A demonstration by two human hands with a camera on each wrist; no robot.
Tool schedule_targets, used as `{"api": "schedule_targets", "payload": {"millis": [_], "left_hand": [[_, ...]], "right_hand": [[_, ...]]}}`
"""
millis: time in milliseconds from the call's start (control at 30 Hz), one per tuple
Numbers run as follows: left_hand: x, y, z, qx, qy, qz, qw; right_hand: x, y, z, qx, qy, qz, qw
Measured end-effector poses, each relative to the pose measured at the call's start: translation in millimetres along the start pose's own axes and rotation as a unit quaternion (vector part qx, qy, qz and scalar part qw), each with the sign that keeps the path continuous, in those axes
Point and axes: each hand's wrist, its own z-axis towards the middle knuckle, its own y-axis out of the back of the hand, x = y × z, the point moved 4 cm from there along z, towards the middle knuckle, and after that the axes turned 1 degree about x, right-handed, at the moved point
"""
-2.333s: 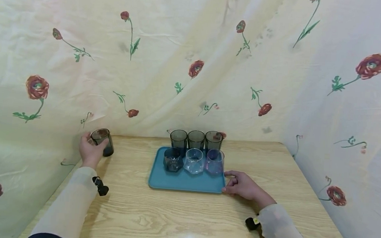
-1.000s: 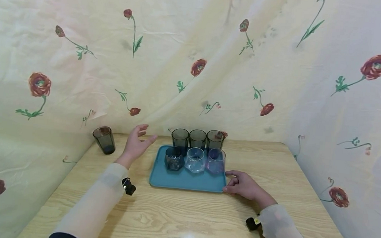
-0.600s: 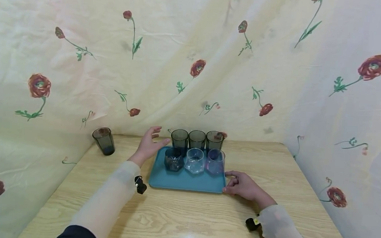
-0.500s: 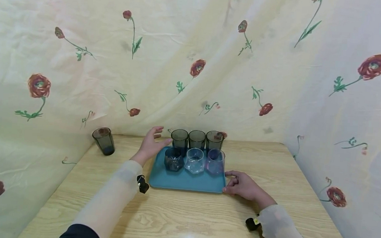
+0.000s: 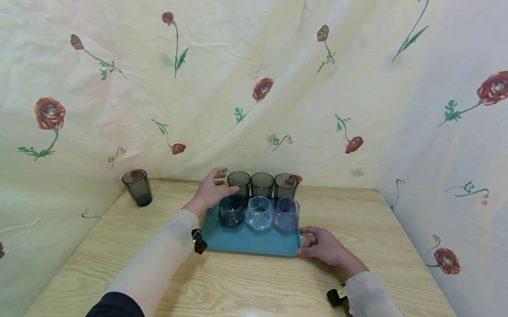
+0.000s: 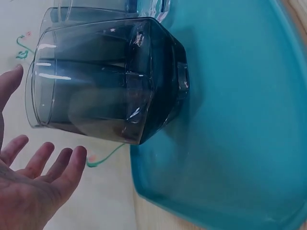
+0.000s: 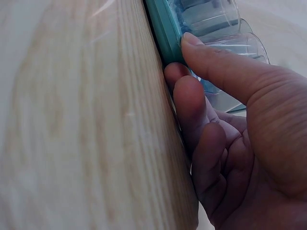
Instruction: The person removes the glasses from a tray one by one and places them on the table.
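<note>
Landmark: blue tray point(image 5: 248, 244), flat on the wooden table point(image 5: 228, 288). Left hand point(image 5: 210, 190) at the tray's back-left corner, thumb and fingers apart, beside the leftmost tall smoky glass point(image 5: 239, 181); contact cannot be told. Right hand point(image 5: 326, 246) at the tray's right side, near its front corner, thumb and fingers pinching the rim. Tray, back row continues: middle tall glass point(image 5: 262, 184), right tall glass point(image 5: 285, 185). Tray, row in front, left to right: dark faceted glass point(image 5: 231, 216), clear faceted glass point(image 5: 259, 218), pinkish faceted glass point(image 5: 286, 218). Well left of tray: lone tall glass point(image 5: 138, 188), standing
</note>
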Motion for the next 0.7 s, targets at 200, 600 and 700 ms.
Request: {"api": "schedule_targets", "payload": {"millis": [200, 600, 700], "left_hand": [[-1.0, -6.4, 4.5, 0.008, 0.016, 0.012, 0.9998], [-3.3, -15.5, 12.7, 0.019, 0.025, 0.031, 0.999], [-4.0, -17.0, 13.1, 0.015, 0.027, 0.035, 0.9989]], "right_hand": [[1, 1, 0.3, 0.0, 0.001, 0.002, 1.0], [2, 1, -0.3, 0.0, 0.01, 0.002, 1.0], [1, 1, -0.5, 0.001, 0.011, 0.005, 0.9999]]}}
